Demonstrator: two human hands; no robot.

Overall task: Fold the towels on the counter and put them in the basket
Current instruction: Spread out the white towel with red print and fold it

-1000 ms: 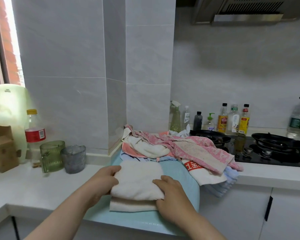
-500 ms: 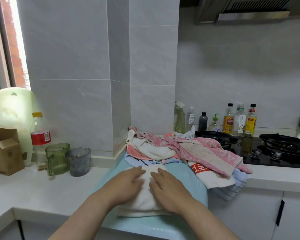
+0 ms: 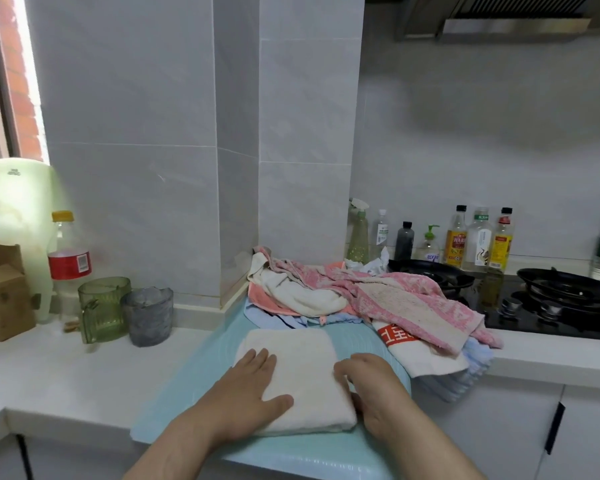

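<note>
On one blue mat [image 3: 187,393], one folded towel [image 3: 302,362], two hands [image 3: 253,389] [image 3: 374,386] on it

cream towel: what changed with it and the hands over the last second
The hands let go of the top fold of the cream towel, pressed its middle, then slid apart: the left hand now lies flat on its left part, the right hand rests at its right edge, fingers bent. The unfolded towel pile and the teal mat stayed put.
</note>
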